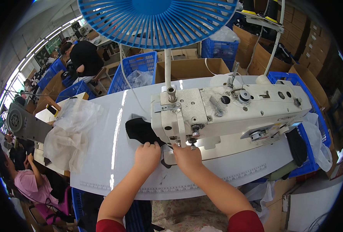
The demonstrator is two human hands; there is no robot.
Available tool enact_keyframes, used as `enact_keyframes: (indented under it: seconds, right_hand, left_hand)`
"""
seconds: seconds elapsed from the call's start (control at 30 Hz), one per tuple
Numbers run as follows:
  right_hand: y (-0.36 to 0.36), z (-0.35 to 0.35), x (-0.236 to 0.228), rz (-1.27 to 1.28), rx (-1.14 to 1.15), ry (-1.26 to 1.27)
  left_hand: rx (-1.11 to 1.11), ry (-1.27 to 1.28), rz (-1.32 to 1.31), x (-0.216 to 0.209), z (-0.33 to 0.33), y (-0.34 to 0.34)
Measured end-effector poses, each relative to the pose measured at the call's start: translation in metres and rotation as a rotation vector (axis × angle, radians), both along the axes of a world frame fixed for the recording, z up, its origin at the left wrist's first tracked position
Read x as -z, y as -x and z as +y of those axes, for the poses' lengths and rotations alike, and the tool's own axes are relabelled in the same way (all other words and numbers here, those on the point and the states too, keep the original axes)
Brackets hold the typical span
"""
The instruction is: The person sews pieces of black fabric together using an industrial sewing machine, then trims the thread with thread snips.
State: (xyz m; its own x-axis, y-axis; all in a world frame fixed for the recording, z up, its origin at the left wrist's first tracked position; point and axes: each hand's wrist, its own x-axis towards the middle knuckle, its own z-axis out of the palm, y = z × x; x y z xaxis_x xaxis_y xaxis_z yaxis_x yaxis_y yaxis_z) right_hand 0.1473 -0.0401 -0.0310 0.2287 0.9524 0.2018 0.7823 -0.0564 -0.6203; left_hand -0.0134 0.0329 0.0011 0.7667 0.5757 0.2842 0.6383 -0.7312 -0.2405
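Note:
A black fabric piece (141,130) lies on the white table, its right part running under the head of a white sewing machine (225,110). My left hand (147,156) is closed on the near edge of this fabric, fingers curled, just left of the needle area. Right by the presser foot, my right hand (187,157) has its fingertips bunched against the fabric, close in front of the machine's metal parts (194,133). The machine head hides the far side of the fabric, and the exact grip of the right fingertips is partly covered.
Above the table hangs a blue fan guard (156,23). Crumpled clear plastic (69,135) lies at the left. A dark fabric stack (296,147) rests at the right end, beside a blue crate (312,145). Cardboard boxes (189,69) stand behind. Two people (84,58) work farther left.

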Motion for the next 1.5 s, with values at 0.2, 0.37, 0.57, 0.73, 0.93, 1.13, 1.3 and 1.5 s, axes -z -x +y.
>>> enact_keyframes:
  seconds: [0.2, 0.37, 0.57, 0.73, 0.93, 1.13, 1.3, 1.5]
  right_hand:
    - [0.004, -0.001, -0.014, -0.315, -0.017, -0.117]
    - [0.007, -0.001, -0.020, -0.275, -0.019, -0.073]
    - [0.006, 0.000, -0.024, -0.315, -0.019, -0.032]
    - [0.006, -0.001, -0.019, -0.127, -0.010, 0.039]
    - [-0.005, -0.062, -0.061, -0.157, -0.082, -0.093]
    - [0.011, -0.084, -0.066, 0.618, -0.192, -0.119]
    - [0.022, -0.082, -0.082, 0.793, -0.234, -0.099]
    - [0.031, -0.086, -0.082, 1.053, -0.241, 0.034]
  left_hand:
    - [-0.010, 0.012, 0.009, 0.000, 0.000, 0.000]
    - [-0.009, 0.016, 0.006, 0.001, 0.000, -0.002]
    - [-0.004, 0.002, -0.003, 0.001, 0.000, -0.004]
    - [-0.018, 0.013, 0.015, -0.006, 0.000, -0.001]
    - [-0.272, 0.396, -0.254, -0.072, -0.001, 0.063]
    - [-0.335, 1.197, -1.248, -0.098, -0.035, 0.131]
    - [-0.202, 1.585, -1.500, -0.087, -0.073, 0.136]
    - [-0.005, 1.787, -1.729, -0.073, -0.102, 0.127]
